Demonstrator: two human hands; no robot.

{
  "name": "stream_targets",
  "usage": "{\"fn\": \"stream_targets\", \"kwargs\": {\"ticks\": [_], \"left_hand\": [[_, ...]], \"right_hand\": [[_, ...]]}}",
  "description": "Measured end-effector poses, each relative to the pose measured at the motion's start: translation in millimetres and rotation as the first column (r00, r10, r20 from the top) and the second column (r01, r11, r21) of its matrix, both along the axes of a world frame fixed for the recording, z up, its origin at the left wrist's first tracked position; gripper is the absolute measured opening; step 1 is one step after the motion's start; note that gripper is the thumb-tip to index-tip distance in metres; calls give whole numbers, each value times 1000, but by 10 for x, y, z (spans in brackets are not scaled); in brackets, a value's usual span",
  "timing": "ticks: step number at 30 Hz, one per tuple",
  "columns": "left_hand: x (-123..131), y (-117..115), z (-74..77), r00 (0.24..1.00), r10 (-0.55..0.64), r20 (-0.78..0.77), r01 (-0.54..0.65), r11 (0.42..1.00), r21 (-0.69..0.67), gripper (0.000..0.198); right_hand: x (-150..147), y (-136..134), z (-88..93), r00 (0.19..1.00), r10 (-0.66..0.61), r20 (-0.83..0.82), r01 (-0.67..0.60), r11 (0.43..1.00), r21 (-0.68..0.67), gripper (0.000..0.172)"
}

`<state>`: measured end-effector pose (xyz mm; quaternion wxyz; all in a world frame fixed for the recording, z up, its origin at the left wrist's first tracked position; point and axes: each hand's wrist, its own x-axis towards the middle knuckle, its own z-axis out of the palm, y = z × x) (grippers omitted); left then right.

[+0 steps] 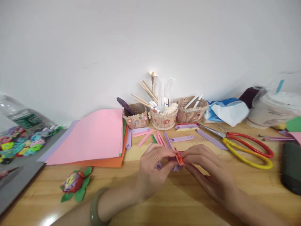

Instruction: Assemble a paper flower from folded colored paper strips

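Between my two hands, at the lower middle of the head view, is a small folded paper piece (179, 159) in orange and pink, with purple paper partly hidden below it. My left hand (156, 169), with a ring on one finger, pinches it from the left with thumb and fingertips. From the right, the fingertips of my right hand (208, 172) press on the same piece. Folded paper strips (181, 138) in purple and pink lie just beyond my hands. A finished paper flower (73, 182) with green leaves rests at the left.
Stacked coloured paper (94, 138) lies left of centre. Behind stand decorated baskets (164, 121) with pens and sticks. Scissors (246, 147) with red and yellow handles are at the right, near a dark object (291, 168) and a lidded cup (272, 108). A bottle (27, 119) is far left.
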<state>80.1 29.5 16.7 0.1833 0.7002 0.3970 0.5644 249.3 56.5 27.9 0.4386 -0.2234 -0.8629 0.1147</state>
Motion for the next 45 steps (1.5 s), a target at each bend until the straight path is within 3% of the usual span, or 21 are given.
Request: {"fn": "stream_targets", "kwargs": {"ticks": [4, 11, 15, 18, 21, 25, 28, 30, 35, 41, 45], "left_hand": [[-3, 15, -26, 1000, -2, 28, 0, 997, 76, 10], [1, 25, -34, 1000, 6, 11, -7, 995, 96, 8], [3, 26, -3, 999, -46, -2, 46, 994, 100, 8], [0, 21, 27, 990, -132, 42, 133, 991, -31, 9], [-11, 24, 66, 975, -188, 118, 210, 950, -229, 5], [-23, 52, 117, 964, -179, 195, 241, 900, -364, 7], [-21, 79, 116, 939, -161, 304, 294, 833, -469, 12], [-21, 97, 98, 935, -140, 327, 294, 819, -492, 13], [-39, 130, 93, 966, -125, 226, 212, 883, -419, 11], [-52, 103, 160, 974, -159, 159, 213, 879, -427, 13], [-36, 93, 139, 962, -179, 208, 260, 836, -483, 12]], "right_hand": [[10, 25, -26, 999, 42, 1, -42, 999, -15, 21], [10, 45, -40, 999, 42, 19, -42, 999, -24, 20], [7, 25, -25, 998, 64, 4, -64, 993, -103, 20], [-3, 9, -5, 998, 58, -37, -66, 969, -239, 16], [-12, 1, 13, 998, 35, -61, -56, 921, -385, 12], [-21, 8, 24, 995, 12, -95, -60, 847, -528, 12], [-31, 28, 20, 995, 10, -104, -69, 806, -588, 14], [-32, 43, 15, 996, 9, -94, -65, 791, -608, 15], [-14, 57, 28, 998, -17, -55, -19, 806, -592, 15], [-3, 41, 76, 1000, -17, -11, 9, 860, -510, 13], [12, 27, 54, 1000, -12, 13, 16, 934, -357, 9]]}}
